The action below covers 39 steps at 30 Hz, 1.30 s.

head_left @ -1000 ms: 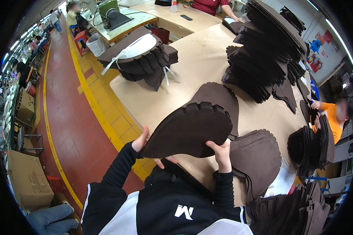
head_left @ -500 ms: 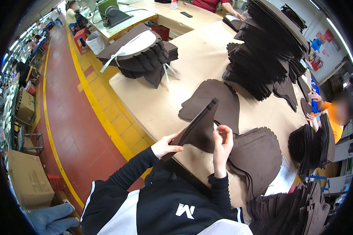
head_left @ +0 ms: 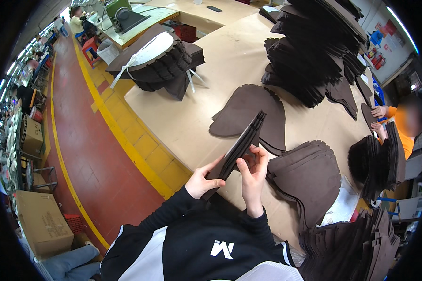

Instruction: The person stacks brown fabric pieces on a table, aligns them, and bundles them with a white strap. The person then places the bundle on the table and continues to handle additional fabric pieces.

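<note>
Since a second ago, when it was spread wide and flat between both hands, the bundle of dark brown cut pieces (head_left: 239, 146) has been turned on edge, and now stands tilted as a thin stack above the near edge of the desk (head_left: 211, 75). The left hand (head_left: 202, 180) has its grip closed around the bundle's lower end, thumb up along the side. The right hand (head_left: 253, 171) pinches the bundle's near face, fingers curled against the layers.

Just beyond the bundle, a flat dome-shaped pile of the same brown pieces (head_left: 251, 110) lies on the desk. A second flat pile (head_left: 307, 175) lies just right of the right hand. Tall stacks of pieces (head_left: 314, 51) rise at the far right of the desk, and a tied bundle with a white strap (head_left: 157, 61) sits at the far left corner.

At the right edge, another person in an orange sleeve (head_left: 398, 124) rests a hand on the desk beside an upright dark stack (head_left: 375, 164).
</note>
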Tool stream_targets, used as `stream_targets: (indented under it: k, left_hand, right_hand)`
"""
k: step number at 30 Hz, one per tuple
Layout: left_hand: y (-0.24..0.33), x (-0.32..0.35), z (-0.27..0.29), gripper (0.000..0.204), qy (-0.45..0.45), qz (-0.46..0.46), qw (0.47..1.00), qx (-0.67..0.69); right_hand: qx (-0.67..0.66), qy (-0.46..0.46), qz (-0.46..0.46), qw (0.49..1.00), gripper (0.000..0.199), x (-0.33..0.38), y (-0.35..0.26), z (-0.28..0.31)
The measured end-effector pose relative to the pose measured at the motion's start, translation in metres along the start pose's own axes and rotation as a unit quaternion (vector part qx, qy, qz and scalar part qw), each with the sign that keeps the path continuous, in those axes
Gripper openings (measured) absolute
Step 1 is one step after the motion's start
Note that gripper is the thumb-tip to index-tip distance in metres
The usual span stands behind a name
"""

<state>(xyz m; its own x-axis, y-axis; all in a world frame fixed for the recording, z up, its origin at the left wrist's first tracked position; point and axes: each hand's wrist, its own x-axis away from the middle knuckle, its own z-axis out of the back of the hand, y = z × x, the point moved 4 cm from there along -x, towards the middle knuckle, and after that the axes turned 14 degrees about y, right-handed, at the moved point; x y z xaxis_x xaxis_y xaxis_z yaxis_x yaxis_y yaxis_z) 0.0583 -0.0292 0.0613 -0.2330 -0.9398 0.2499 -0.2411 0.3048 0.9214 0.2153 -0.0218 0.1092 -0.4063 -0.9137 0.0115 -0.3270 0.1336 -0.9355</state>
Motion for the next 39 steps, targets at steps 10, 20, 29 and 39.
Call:
stream_targets:
  k: [10, 20, 29, 39]
  left_hand:
    - [-0.01, 0.0, 0.0, 0.089, 0.0, 0.009, 0.999, 0.04]
    - [-0.016, 0.003, 0.003, 0.089, -0.001, 0.036, 0.998, 0.045]
    - [-0.016, 0.001, 0.01, 0.078, 0.014, 0.054, 0.996, 0.064]
    - [-0.009, 0.002, 0.0, 0.075, 0.027, 0.027, 0.997, 0.062]
  right_hand:
    - [0.18, 0.048, 0.075, 0.98, 0.018, 0.004, 0.0, 0.013]
    - [0.267, 0.022, 0.203, 0.942, 0.027, 0.006, -0.024, -0.009]
    - [0.121, 0.011, 0.07, 0.99, 0.08, 0.012, -0.003, -0.009]
    - [0.234, 0.046, 0.15, 0.959, 0.028, 0.01, -0.01, -0.004]
